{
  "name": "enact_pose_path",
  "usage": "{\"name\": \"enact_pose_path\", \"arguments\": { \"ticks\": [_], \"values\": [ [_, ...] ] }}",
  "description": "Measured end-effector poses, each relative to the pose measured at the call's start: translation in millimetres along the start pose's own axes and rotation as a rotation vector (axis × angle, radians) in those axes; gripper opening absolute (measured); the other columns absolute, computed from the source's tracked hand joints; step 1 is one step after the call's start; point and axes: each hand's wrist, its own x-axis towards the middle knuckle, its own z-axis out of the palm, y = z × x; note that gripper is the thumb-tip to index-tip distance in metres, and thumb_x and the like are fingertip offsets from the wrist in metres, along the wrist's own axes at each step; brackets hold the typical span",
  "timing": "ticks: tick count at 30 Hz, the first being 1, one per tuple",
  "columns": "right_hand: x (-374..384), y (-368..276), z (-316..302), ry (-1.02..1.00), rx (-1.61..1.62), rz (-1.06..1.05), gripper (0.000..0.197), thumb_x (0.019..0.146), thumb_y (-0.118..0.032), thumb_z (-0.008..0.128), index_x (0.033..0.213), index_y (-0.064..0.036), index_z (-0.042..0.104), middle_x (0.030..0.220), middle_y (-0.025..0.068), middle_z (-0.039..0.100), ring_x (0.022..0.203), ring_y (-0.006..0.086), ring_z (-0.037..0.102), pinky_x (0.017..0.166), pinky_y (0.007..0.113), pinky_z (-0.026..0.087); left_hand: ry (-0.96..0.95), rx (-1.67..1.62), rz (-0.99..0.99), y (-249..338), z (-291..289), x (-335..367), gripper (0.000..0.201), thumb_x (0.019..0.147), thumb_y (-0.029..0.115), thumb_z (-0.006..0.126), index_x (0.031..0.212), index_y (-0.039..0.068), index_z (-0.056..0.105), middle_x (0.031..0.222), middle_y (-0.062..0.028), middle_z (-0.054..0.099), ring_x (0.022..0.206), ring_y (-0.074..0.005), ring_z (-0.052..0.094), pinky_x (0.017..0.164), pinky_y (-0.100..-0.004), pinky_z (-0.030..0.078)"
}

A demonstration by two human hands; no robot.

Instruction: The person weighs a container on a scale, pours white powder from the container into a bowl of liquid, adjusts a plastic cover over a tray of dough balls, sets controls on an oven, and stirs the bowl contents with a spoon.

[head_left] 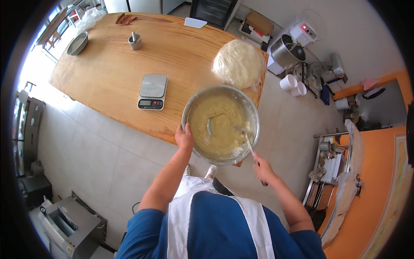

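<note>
A large metal mixing bowl [255, 113] sits at the near right edge of the wooden table. Thick, pale yellow batter [215, 144] covers its bottom, and white smears cling to the inner wall. My left hand [184, 137] is closed on the bowl's left rim, thumb on the inner side. In my right hand [264, 169] is the handle of a long-handled stirring utensil [250, 143], held over the bowl's right side. Its head dips into the batter and is blurred, so its exact shape is unclear. A curved shiny mark shows mid-batter; I cannot tell what it is.
Just beyond the bowl, a big lump of dough [239, 64] lies under clear plastic. A digital scale [153, 91] stands to its left on the wooden table [103, 73]. Farther off are a small cup [135, 42], a grey dish [77, 43] and a white scraper [195, 23].
</note>
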Motion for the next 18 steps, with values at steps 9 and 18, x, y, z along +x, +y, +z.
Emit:
{"name": "enact_pose_path", "arguments": {
  "ticks": [9,18],
  "values": [
    [10,-73,18,0.008,-0.398,-0.493,0.051,0.082,-0.013,0.046,0.132,-0.0224,0.039,0.075,0.0216,0.058,0.070,0.0342,0.059,0.065,0.042,0.046,0.019,-0.058,0.043,-18,3,7,0.028,0.085,0.025,0.055,0.096,0.000,0.060,0.084,-0.0167,0.063,0.077,-0.0283,0.060,0.070,-0.0358,0.045],
    [90,-122,-57,0.129,-0.881,-0.425,0.049,0.088,-0.010,0.034,0.135,-0.0234,0.033,0.097,0.0178,0.060,0.080,0.0330,0.060,0.072,0.043,0.048,-0.030,-0.076,0.002,-3,-3,2,0.029,0.086,0.022,0.055,0.104,-0.001,0.059,0.088,-0.0132,0.065,0.079,-0.0192,0.060,0.072,-0.0308,0.046]
  ]
}}
